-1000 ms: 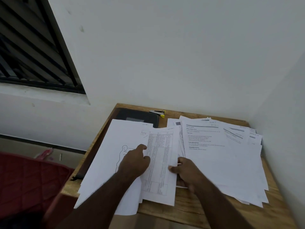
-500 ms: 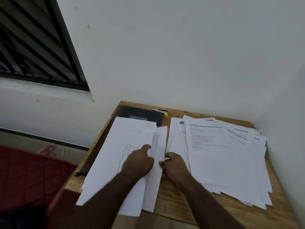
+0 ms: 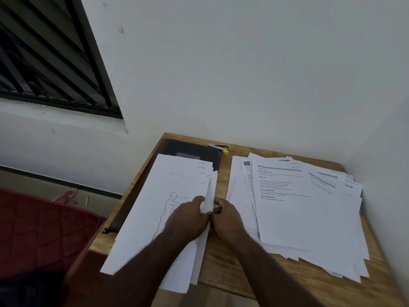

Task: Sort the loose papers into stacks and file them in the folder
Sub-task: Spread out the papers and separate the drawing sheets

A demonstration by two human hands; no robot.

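Observation:
A stack of white sheets (image 3: 155, 209) lies on the left of the wooden table (image 3: 223, 260), its top page showing a line drawing of a person. My left hand (image 3: 188, 220) rests on this stack and pinches the raised edge of a printed sheet (image 3: 208, 196) that stands nearly on edge. My right hand (image 3: 225, 218) grips the same sheet from the right side. A wide, fanned pile of loose printed papers (image 3: 294, 213) covers the right of the table. A black folder (image 3: 192, 151) lies at the back left, mostly under the left stack.
A small grey and yellow stapler (image 3: 220, 147) sits at the back by the white wall (image 3: 243, 74). A second wall closes the table's right side. A red quilted cushion (image 3: 39, 231) lies lower left, with a barred window above.
The printed sheet with the table swung leftward from lying flat between the stacks to standing on edge over the left stack. Both hands moved left and closer together with it.

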